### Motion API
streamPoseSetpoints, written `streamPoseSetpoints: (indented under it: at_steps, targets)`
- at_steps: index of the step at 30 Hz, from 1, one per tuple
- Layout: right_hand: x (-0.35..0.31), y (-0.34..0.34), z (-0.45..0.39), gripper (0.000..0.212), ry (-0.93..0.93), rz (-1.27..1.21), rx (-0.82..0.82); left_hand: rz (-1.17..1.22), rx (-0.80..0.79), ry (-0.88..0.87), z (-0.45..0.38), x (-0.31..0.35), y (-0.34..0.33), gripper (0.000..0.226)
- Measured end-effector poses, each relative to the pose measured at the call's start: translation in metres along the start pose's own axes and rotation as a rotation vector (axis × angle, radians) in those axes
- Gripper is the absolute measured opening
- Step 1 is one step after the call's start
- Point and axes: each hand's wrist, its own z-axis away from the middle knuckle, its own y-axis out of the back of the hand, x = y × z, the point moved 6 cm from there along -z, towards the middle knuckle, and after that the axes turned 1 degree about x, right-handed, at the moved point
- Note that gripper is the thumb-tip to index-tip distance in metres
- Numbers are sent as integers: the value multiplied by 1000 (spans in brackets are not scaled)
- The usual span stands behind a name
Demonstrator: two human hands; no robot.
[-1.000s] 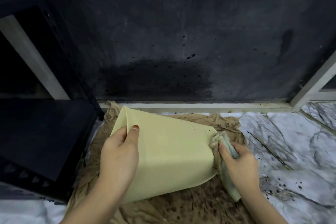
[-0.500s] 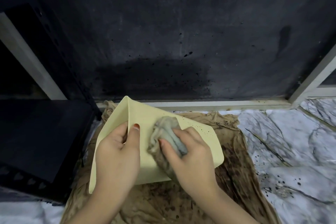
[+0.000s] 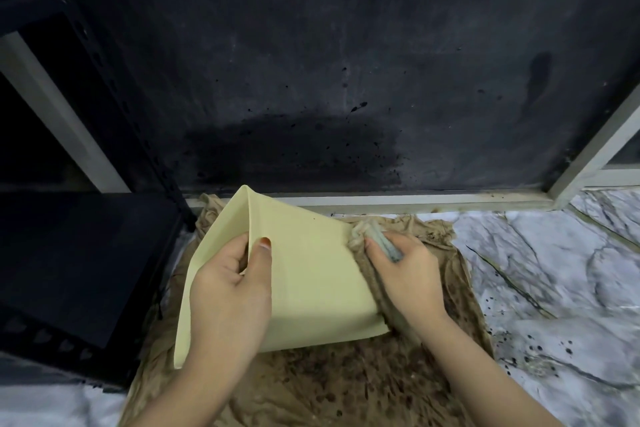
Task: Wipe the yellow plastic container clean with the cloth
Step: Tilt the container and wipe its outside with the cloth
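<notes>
The pale yellow plastic container (image 3: 311,274) lies tilted on its side, its open rim toward the left. My left hand (image 3: 232,291) grips that rim, thumb on the outer wall and fingers inside. My right hand (image 3: 407,274) is closed around a bunched grey-beige cloth (image 3: 372,237) and presses it against the container's upper right corner, at its base end. A few dark specks remain on the wall near that corner.
A stained brown fabric (image 3: 346,385) is spread under the container on a white marbled floor (image 3: 554,288) with dark splatter. A black shelf unit (image 3: 69,270) stands close on the left. A dark, spattered wall panel (image 3: 346,80) with a pale frame rises behind.
My right hand carried the cloth from the right end onto the middle of the wall, then back to the upper right corner. The container tipped slightly in my left hand.
</notes>
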Motion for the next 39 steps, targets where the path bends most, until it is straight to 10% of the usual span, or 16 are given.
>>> streamPoseSetpoints:
  at_steps: [10,24,39]
  targets:
    - [48,20,29,27,-153,-39,111,56,-39,22,3,2,-4,30]
    - [-98,-2,21,17,212,-171,-89,34,-104,-42,11,7,-15,26]
    - [45,12,-13,24,-142,-41,71,2,-105,-42,3,7,-7,29]
